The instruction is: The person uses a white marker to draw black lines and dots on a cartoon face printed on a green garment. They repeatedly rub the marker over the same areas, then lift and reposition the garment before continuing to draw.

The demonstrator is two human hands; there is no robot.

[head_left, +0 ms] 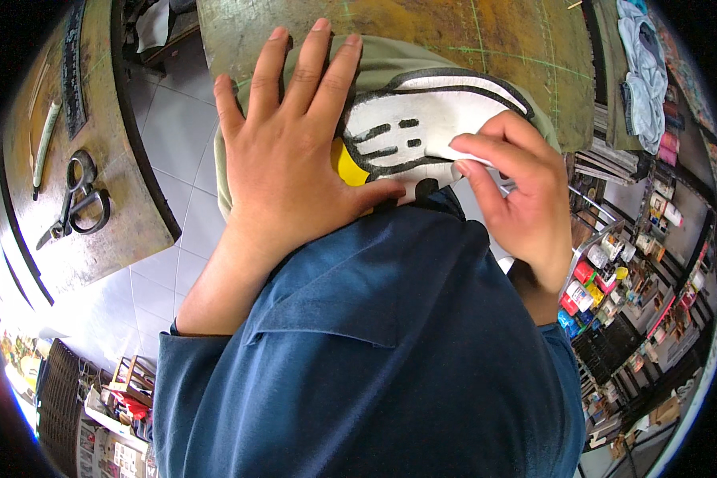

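An olive-green cloth [382, 57] lies over the near edge of the worktable. On it is a large white design [446, 107] with thick black outlines and a yellow patch [347, 165]. My left hand [283, 151] presses flat on the cloth with its fingers spread, the thumb reaching across the lower part of the design. At the design's right side my right hand [526, 187] pinches a thin white piece [479, 159] between thumb and fingers. Whether that piece is a lifted edge of the design or something separate, I cannot tell.
The worktable [518, 40] has green marked lines. Black-handled scissors [80, 195], a pale pen-like tool [46, 151] and a dark ruler [73, 80] lie on a board at left. Light blue cloth [644, 72] and shelves with several paint bottles [585, 295] stand at right.
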